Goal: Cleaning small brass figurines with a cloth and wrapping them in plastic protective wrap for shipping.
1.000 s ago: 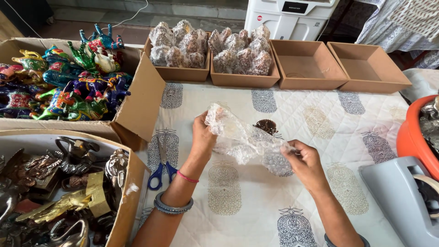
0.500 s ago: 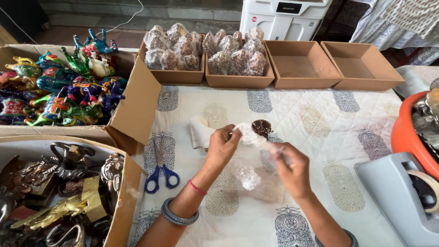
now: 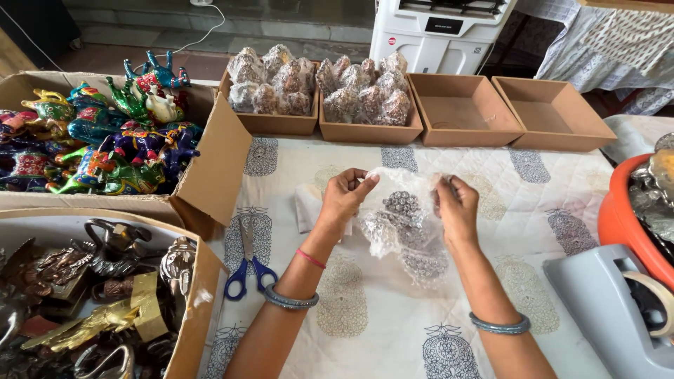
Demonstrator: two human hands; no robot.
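Printed tablecloth [image 3: 533, 203], 4 cardboard trays behind. Left hand [image 3: 344, 200] and right hand [image 3: 456, 207], fingers closed, now grip the bubble wrap [image 3: 404, 228] from both sides; spread loose 1 second earlier, it encloses the small dark figurine [image 3: 401, 203] above mid-table.

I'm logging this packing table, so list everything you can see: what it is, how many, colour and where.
bubble wrap sheet: one, clear, held around a small dark figurine, centre
wrapped bundles: many, clear over dark, filling two brown trays at the back
empty trays: two, brown, back right
painted animal figurines: many, multicoloured, in the box at left
metal figurines: many, dark and gold, in the box at lower left
scissors: one, blue handles, on the cloth beside the left arm
tape dispenser: one, grey, lower right
tub: one, orange, right edge
printed cloth: one, white, patterned
left hand: fingers gripping the wrap
right hand: fingers gripping the wrap
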